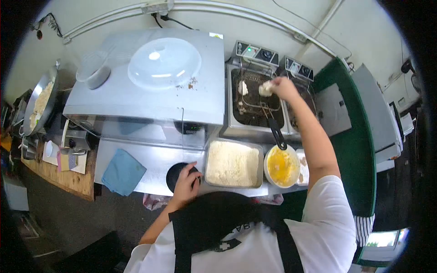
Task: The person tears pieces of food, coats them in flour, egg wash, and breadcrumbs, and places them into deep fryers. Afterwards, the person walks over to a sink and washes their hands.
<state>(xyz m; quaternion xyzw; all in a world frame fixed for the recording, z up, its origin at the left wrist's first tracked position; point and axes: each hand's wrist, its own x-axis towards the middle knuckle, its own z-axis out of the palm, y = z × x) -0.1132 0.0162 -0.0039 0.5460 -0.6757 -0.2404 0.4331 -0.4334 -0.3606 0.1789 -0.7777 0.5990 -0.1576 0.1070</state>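
As R hand (pixel 282 88) holds food pc (pixel 265 89), pale, lumpy, over fryer (pixel 252 130)

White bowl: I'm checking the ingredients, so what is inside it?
The white bowl holds yellow liquid, like beaten egg, with pale lumps. Whatever lies beneath is covered and can't be seen.

Scene fairly bright, evenly lit, shadows soft. White highlights glare off domed translucent cover (pixel 164 63); paler sheen on steel tabletop (pixel 154 152). Bright patch at lower right edge. Floor (pixel 118 214) dim. Wide-angle view bends straight lines; corners fall to black. Fine detail soft, small panel markings too small to read.
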